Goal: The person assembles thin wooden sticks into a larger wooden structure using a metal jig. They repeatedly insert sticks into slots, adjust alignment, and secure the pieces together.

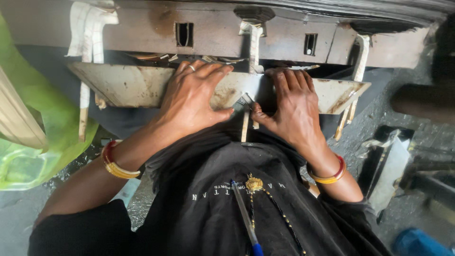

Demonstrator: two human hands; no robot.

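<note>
Fingers lie flat atop metal plate.

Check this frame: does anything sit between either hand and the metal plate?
Nothing visible does. The left hand and the right hand both lie flat, palms down, directly on the rusty metal plate, either side of a thin strip that hangs below its front edge.
</note>
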